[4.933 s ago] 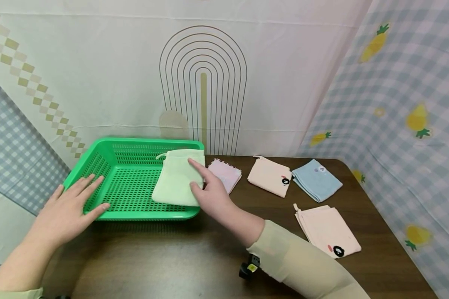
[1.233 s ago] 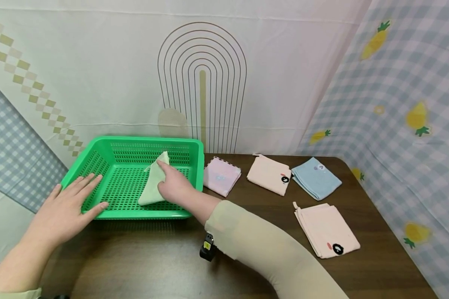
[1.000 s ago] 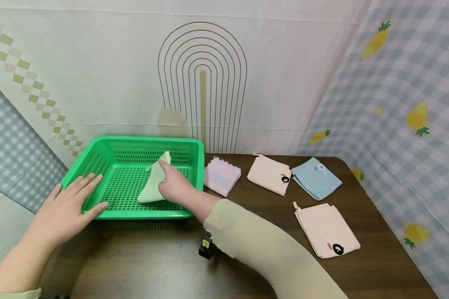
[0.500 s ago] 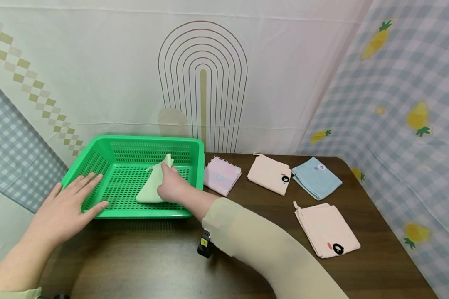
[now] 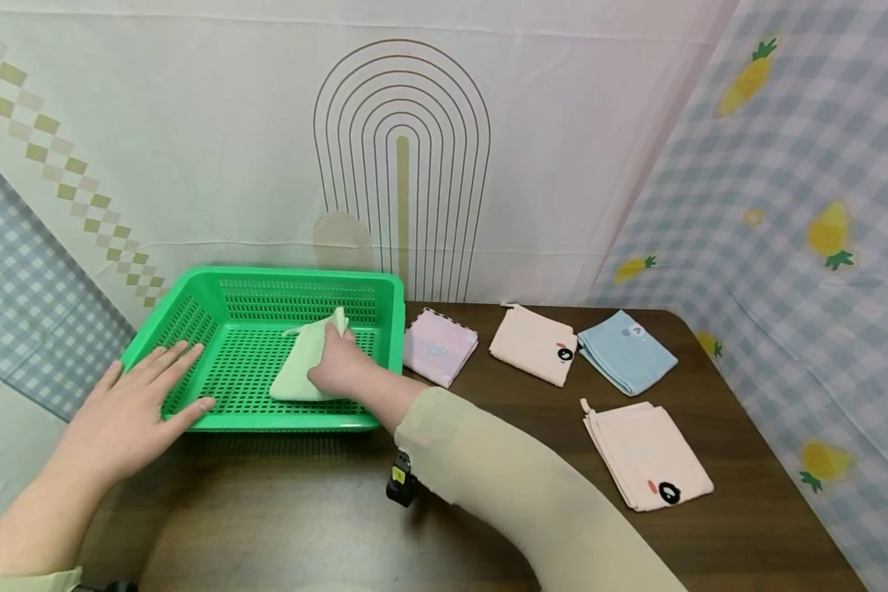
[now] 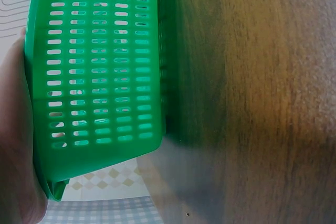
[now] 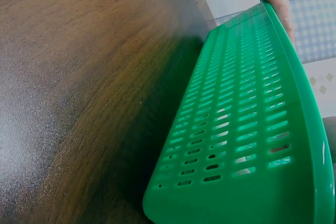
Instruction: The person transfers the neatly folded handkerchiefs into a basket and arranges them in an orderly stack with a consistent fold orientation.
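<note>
In the head view a green plastic basket [image 5: 289, 423] stands at the table's back left. My left hand [image 5: 129, 407] rests on its front left corner, fingers spread and straight. Inside the basket, in its right half, my right hand [image 5: 344, 362] grips a pale green folded hand towel [image 5: 299, 366] by its right side; the fingertips are largely hidden. The towel leans, its lower edge near the basket floor and a small loop at its top left. Both wrist views show mostly the basket's perforated outer wall [image 6: 94, 66], and the towel cannot be made out there.
Right of the basket lie folded towels on the brown table [image 5: 266, 510]: a lilac one [image 5: 439, 348], a cream one [image 5: 533, 344], a blue one [image 5: 627, 353] and, nearer, a pink one [image 5: 647, 456]. A patterned curtain [image 5: 562, 148] hangs behind and at both sides.
My right hand has carried the pale green towel from over the basket's right rim leftward into the basket. Over the last second the towel has lowered and spread a little. My left hand stays put.
</note>
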Available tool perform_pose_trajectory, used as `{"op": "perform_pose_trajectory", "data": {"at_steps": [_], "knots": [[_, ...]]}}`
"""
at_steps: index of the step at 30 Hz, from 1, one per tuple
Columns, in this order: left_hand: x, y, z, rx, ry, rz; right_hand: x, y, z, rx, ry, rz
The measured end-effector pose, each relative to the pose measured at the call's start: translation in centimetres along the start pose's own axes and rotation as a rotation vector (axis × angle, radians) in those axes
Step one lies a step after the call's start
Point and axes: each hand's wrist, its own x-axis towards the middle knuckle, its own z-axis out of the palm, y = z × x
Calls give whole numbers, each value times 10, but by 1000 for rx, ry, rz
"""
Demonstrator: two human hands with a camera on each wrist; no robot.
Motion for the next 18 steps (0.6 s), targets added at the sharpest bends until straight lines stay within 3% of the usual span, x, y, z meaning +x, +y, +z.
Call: {"op": "perform_pose_trajectory", "data": {"at_steps": [18], "knots": [[-1,0,2,-12,11,-3,3,3,-1,48,5,46]]}}
